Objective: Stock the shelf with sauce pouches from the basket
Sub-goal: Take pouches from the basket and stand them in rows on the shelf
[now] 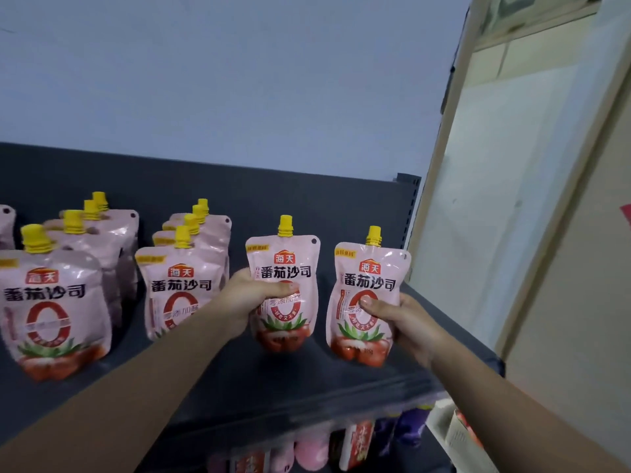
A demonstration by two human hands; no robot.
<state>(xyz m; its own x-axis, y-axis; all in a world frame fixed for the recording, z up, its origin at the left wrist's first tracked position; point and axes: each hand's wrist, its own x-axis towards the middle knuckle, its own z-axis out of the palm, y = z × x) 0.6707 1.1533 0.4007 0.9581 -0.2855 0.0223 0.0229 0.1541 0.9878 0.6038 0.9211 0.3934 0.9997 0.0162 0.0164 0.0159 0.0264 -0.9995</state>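
Placing step: two sauce pouches go up at the right end of the shelf (341, 380), beside the stocked rows (184, 281). The left hand (251, 297) grips the left pouch (283, 261) round its middle, thumb across the front; the right hand (406, 322) holds the right pouch (370, 274) likewise. Both arms reach forward, pouches upright, bases at the shelf board, though I cannot tell whether they touch it. Next, I judge: seat them flat and release without tipping them
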